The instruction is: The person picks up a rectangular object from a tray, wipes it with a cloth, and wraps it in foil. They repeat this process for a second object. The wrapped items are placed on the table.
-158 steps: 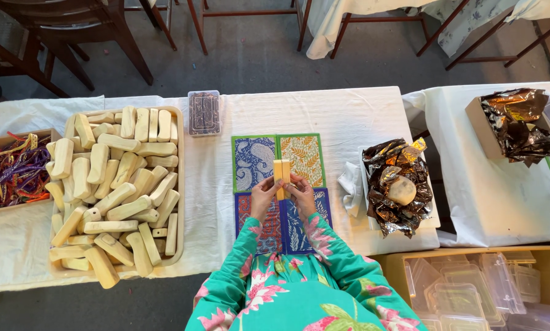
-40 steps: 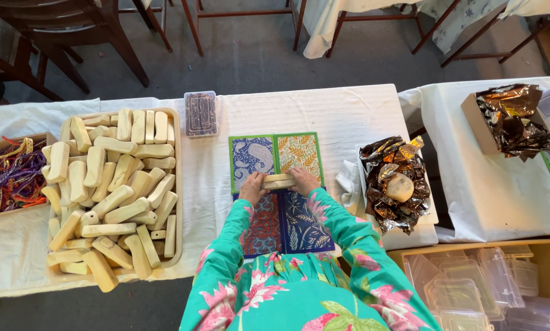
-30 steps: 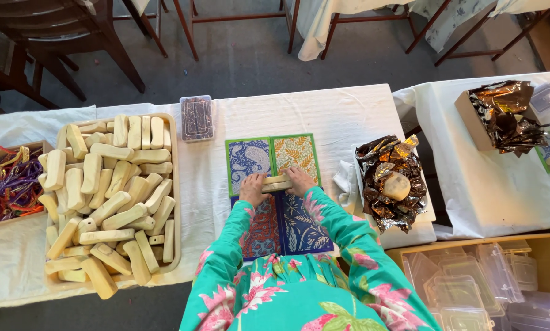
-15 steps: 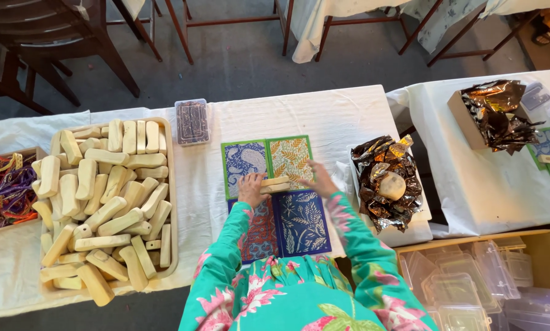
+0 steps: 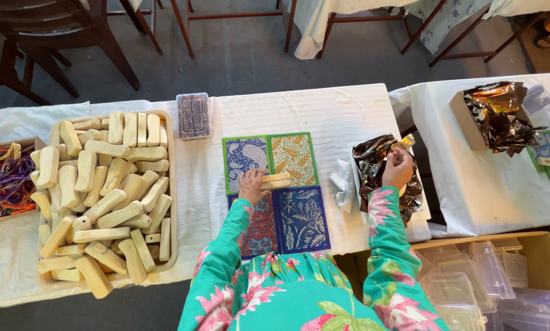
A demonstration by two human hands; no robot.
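Pale bars (image 5: 276, 181) under left hand (image 5: 251, 186), right hand (image 5: 397, 169) in foil box (image 5: 379, 178)

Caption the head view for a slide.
Left hand rests on pale bars atop patterned mats; right hand reaches into crinkled foil wrapping.

Both arms, in green floral sleeves, reach forward. The left hand (image 5: 251, 186) lies palm down near the body's midline, fingers bent in a light grip. The right hand (image 5: 397, 168) stretches out to the right, fingers curled closed.
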